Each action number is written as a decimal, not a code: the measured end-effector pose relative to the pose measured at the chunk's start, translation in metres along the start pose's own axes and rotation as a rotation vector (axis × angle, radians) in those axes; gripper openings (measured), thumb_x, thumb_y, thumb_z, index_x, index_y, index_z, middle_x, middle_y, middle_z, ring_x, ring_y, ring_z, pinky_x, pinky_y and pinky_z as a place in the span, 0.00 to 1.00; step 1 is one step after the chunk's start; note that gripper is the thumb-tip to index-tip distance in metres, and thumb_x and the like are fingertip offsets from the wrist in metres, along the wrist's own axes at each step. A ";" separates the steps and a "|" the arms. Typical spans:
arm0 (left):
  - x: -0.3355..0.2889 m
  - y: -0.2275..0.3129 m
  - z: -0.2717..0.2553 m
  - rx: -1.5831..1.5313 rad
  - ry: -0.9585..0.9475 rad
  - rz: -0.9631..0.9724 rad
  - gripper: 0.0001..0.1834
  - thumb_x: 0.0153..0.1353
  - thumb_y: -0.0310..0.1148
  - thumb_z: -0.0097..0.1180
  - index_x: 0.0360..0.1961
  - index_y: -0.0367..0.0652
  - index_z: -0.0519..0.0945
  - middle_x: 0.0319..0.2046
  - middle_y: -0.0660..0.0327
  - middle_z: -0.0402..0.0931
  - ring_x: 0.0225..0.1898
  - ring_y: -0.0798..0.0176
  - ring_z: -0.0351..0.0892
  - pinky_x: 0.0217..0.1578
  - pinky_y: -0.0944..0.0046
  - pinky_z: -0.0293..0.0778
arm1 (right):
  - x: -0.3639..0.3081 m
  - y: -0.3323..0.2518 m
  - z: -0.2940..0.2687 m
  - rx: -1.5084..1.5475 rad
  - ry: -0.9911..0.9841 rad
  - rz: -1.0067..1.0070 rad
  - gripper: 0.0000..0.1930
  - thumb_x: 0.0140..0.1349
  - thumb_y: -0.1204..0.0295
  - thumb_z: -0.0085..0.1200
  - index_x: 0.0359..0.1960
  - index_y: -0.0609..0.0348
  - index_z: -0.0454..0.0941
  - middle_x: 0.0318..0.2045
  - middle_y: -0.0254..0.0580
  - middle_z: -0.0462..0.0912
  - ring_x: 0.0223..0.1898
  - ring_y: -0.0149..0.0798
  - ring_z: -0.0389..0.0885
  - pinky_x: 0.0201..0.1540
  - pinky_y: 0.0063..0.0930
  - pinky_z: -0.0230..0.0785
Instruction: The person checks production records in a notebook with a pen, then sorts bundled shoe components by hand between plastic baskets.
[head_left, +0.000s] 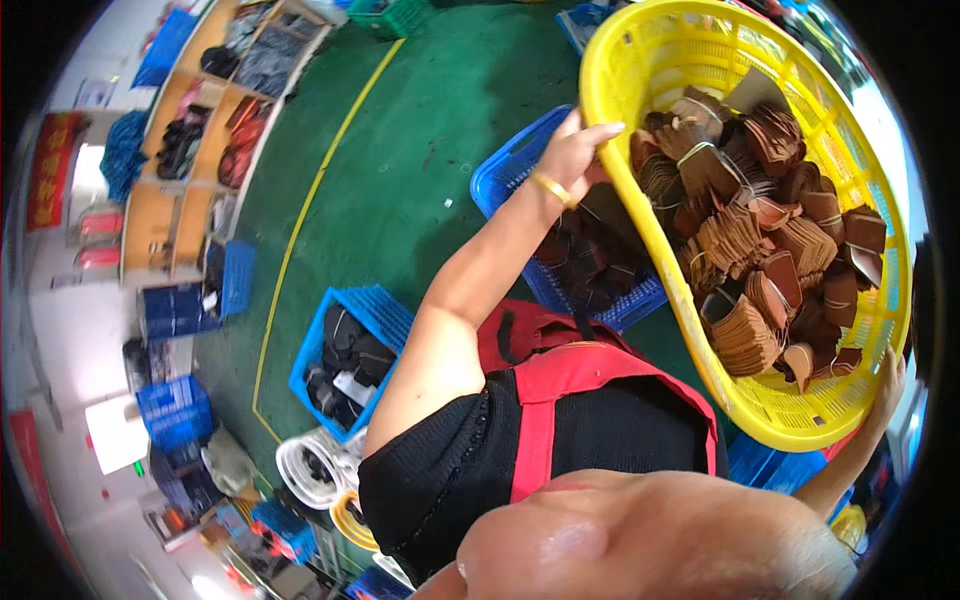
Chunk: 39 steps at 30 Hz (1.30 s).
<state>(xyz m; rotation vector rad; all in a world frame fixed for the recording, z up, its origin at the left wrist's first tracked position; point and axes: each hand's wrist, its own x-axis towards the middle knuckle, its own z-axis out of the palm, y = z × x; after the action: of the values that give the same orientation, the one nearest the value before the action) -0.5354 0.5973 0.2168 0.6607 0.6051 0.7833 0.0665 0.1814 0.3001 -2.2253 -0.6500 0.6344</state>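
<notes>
A large yellow plastic basket is held up at the right, tilted so that its inside shows. My left hand grips its rim on the left side, thumb over the edge. On the opposite lower right rim, my right hand is closed around the edge, its fingers partly hidden. Inside lie many bundles of brown leather-like pieces, some tied with bands. Beneath the yellow basket, a blue basket with darker brown pieces stands on the floor, partly covered by my left arm and the yellow basket.
A blue crate with black items stands to the left, by a white round bucket. Wooden shelves full of goods line the left wall. A green crate sits at the far edge. A yellow line crosses the green floor.
</notes>
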 end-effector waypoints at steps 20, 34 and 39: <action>-0.016 0.145 -0.010 0.000 -0.111 -0.049 0.30 0.57 0.19 0.52 0.59 0.49 0.58 0.47 0.60 0.69 0.44 0.64 0.74 0.42 0.64 0.77 | -0.138 -0.171 0.153 0.017 0.298 0.168 0.20 0.58 0.56 0.56 0.40 0.62 0.78 0.32 0.33 0.80 0.30 0.27 0.76 0.32 0.23 0.68; -0.047 0.130 -0.109 -0.098 -0.029 -0.115 0.30 0.58 0.21 0.50 0.58 0.51 0.55 0.49 0.58 0.66 0.46 0.60 0.73 0.42 0.57 0.79 | -0.135 -0.228 0.170 -0.018 0.260 -0.020 0.15 0.62 0.62 0.53 0.40 0.63 0.76 0.28 0.32 0.79 0.26 0.23 0.74 0.30 0.18 0.66; -0.073 0.302 -0.151 -0.128 0.116 -0.197 0.32 0.55 0.21 0.52 0.58 0.52 0.53 0.44 0.62 0.63 0.39 0.66 0.70 0.37 0.65 0.76 | -0.160 -0.426 0.235 -0.320 0.234 -0.004 0.16 0.60 0.61 0.53 0.38 0.65 0.78 0.27 0.34 0.80 0.26 0.26 0.75 0.30 0.23 0.67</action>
<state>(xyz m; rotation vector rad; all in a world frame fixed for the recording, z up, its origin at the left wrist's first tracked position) -0.8144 0.7471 0.3565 0.4327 0.7085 0.6725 -0.3065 0.4614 0.5113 -2.5432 -0.6716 0.2736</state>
